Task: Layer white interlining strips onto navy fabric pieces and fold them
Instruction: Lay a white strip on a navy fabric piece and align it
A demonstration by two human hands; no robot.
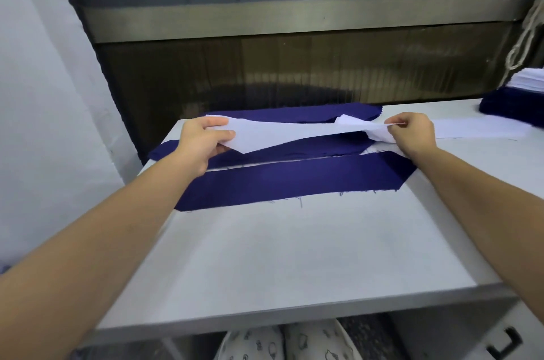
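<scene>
Interlining strip [294, 133] hangs stretched between my hands above the navy fabric pieces [294, 180] on the table [279, 256]: left hand [203, 144] pinches one end, right hand [415, 133] the other.

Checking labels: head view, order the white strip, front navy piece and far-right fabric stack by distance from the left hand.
1. White strip: pinched in left hand.
2. Front navy piece: just below it.
3. Fabric stack: far right.

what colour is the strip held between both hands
White, stretched between left hand and right hand: the interlining strip, clearest in the head view.
</scene>
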